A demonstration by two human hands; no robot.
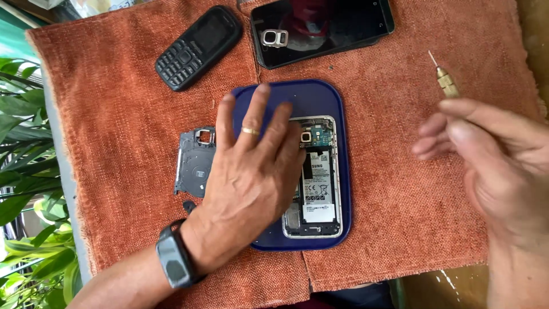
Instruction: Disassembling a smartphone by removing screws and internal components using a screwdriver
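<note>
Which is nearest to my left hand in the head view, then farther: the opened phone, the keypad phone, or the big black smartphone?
From the left hand:
1. Opened phone, under its fingers on the blue tray.
2. Keypad phone, up and left.
3. Black smartphone, top edge; nearly as close as the keypad phone.

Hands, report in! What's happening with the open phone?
Left hand flat on opened phone, on blue tray. Right hand holds small screwdriver. Nothing between them.

Your left hand (249, 183) wears a plain gold band on the ring finger, toward twelve o'clock from the knuckles. A dark grey fitness band with a rounded rectangular face wraps your left wrist, at about seven o'clock from the hand. Your right hand (494, 166), over at three o'clock, is bare and blurred. Both forearms show no sleeves.
</note>
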